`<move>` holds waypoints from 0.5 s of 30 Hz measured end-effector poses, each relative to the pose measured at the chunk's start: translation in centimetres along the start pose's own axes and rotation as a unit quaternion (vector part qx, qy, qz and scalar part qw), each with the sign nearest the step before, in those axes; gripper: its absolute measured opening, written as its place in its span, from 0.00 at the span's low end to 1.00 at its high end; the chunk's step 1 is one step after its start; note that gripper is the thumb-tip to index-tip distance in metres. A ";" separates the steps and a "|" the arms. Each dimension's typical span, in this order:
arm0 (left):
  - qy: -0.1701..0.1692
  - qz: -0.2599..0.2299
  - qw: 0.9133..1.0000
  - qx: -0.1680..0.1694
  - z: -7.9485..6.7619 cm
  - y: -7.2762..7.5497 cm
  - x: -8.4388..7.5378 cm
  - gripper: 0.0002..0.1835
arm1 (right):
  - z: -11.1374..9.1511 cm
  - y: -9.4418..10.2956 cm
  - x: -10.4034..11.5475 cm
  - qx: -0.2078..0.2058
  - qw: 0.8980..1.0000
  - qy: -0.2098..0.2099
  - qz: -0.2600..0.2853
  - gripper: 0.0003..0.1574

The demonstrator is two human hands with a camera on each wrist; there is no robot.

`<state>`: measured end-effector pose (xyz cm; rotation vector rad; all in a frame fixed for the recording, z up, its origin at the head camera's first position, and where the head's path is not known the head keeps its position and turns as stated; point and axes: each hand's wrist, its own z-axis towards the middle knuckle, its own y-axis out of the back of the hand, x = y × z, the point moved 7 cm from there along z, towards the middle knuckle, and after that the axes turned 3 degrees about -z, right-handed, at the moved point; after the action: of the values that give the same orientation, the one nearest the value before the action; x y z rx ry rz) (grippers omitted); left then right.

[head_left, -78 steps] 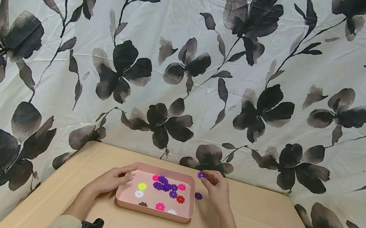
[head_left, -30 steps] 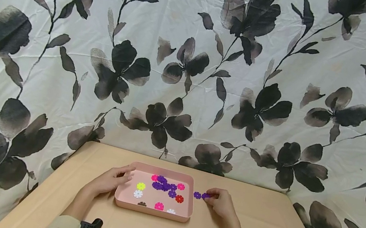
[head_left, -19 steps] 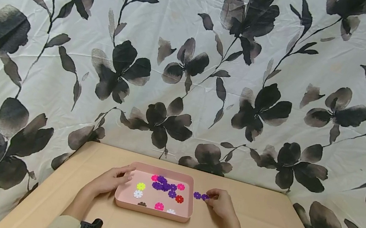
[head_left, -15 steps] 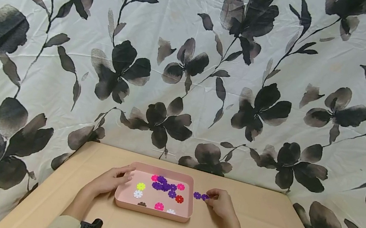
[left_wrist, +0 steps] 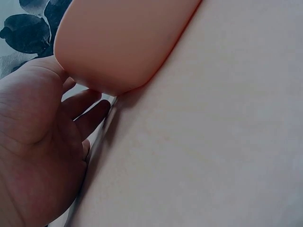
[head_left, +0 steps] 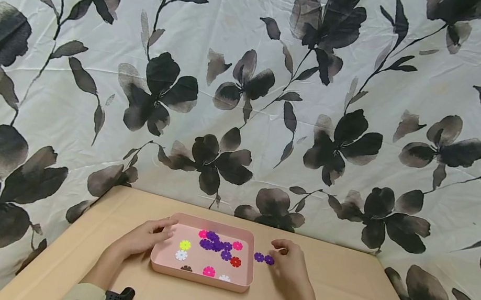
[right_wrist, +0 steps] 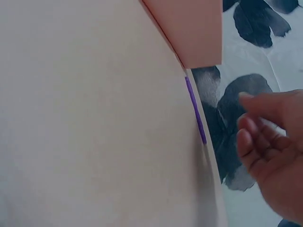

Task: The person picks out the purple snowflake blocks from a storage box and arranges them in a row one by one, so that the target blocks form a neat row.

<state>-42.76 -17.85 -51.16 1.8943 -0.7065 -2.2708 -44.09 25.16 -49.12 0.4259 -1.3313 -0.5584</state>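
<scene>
A pink tray (head_left: 200,277) holds several small notched plastic discs, many of them purple (head_left: 216,245). My left hand (head_left: 141,237) grips the tray's left side, and some of its fingers are hidden behind the tray wall in the left wrist view. To the right of the tray, two purple notched discs (head_left: 264,258) lie flat side by side on the table. Just above and right of them is my right hand (head_left: 290,262), its fingers loosely bent and holding nothing. In the right wrist view, the purple discs (right_wrist: 195,111) show edge-on, apart from the fingertips.
Pink, red, yellow, white and brown discs are spread in the tray, among them a yellow disc (head_left: 185,245) and a red disc (head_left: 235,262). The tan tabletop (head_left: 340,294) ends at a floral cloth (head_left: 250,93) behind.
My right hand brought a purple disc down beside the other one on the table, then let go and lifted slightly. My left hand has stayed at the tray.
</scene>
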 end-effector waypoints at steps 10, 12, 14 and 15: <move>-0.001 0.004 1.000 0.007 0.1 0.1 0.0 0.30 | 0.0 -0.3 4.6 -0.011 0.996 0.089 0.015 0.15; 0.003 0.005 1.000 0.008 0.2 0.1 0.1 0.30 | -0.2 -0.8 5.5 -0.003 0.995 0.103 0.016 0.15; 0.002 0.010 1.000 0.011 0.2 0.0 0.1 0.31 | -0.4 -1.4 6.3 0.010 0.993 0.113 0.021 0.16; 0.001 0.011 1.000 0.012 0.3 0.0 0.1 0.31 | -0.6 -1.8 6.7 0.017 0.992 0.119 0.022 0.16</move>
<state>-43.04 -17.86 -51.25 1.8907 -0.7535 -2.2565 -42.84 19.70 -45.03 0.4746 -1.1197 -0.4336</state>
